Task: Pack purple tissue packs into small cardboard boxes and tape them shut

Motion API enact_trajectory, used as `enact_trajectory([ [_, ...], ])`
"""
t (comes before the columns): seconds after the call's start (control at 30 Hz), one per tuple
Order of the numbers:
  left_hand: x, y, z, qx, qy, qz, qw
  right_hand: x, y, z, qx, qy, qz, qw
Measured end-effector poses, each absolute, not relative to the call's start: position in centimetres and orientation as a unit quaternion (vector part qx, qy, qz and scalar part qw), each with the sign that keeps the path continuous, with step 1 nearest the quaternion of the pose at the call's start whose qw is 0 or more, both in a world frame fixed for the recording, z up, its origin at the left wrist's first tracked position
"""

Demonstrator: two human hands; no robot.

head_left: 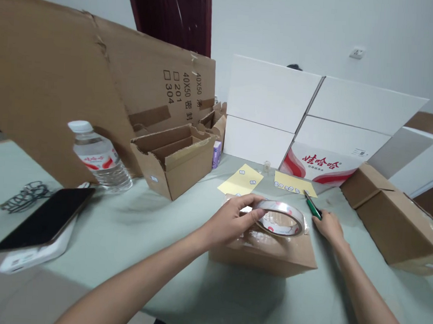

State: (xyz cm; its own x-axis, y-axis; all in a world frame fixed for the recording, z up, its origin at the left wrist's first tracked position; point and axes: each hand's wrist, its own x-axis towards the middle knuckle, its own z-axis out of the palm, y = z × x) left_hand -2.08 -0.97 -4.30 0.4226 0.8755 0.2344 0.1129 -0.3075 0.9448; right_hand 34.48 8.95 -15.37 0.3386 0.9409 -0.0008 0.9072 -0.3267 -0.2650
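My left hand (pixel 237 214) grips a roll of clear tape (pixel 299 218) by its left edge, thumb on the near side and fingers behind. The roll is over the top of a closed brown cardboard box (pixel 269 263), which has shiny tape across it. To the right of that box, my right hand (pixel 329 226) is closed around a green-handled tool (pixel 312 207) with a thin dark tip, perhaps a utility knife. Its tip points at a yellow sticker sheet (pixel 292 182) with several small labels. Another yellow sheet (pixel 242 179) lies behind the box.
An open cardboard box (pixel 187 167), a water bottle (pixel 101 157), a phone (pixel 46 220) and a coiled cable (pixel 27 197) are on the left. More brown boxes (pixel 400 217) stand at right. Tall cardboard (pixel 107 77) and white panels (pixel 270 97) wall off the back.
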Motion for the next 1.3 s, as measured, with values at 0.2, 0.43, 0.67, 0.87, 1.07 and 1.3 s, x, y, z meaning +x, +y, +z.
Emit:
enact_trajectory([
  [0.2,-2.2,-0.6,-4.2,0.694,0.364,0.425,0.453,36.0,9.2,-13.1,-0.790,-0.586,0.119,0.138],
  [0.43,-2.6,-0.9,-4.4,0.694,0.378,0.429,0.438,32.2,6.2,-5.6,-0.604,-0.733,0.234,0.209],
  [0.67,-2.8,-1.3,-4.3,0.708,0.393,0.412,0.418,29.7,7.7,-1.6,-0.499,-0.790,0.327,0.141],
  [0.87,-2.7,-1.2,-4.2,0.711,0.395,0.410,0.413,28.3,9.0,-1.7,-0.428,-0.858,0.243,0.148],
  [1.07,-2.8,-1.2,-4.2,0.706,0.386,0.414,0.425,25.1,10.2,-1.2,-0.362,-0.901,0.216,0.104],
  [1.3,-3.0,-1.2,-4.4,0.703,0.388,0.406,0.437,21.7,10.5,0.8,-0.313,-0.926,0.211,-0.005],
])
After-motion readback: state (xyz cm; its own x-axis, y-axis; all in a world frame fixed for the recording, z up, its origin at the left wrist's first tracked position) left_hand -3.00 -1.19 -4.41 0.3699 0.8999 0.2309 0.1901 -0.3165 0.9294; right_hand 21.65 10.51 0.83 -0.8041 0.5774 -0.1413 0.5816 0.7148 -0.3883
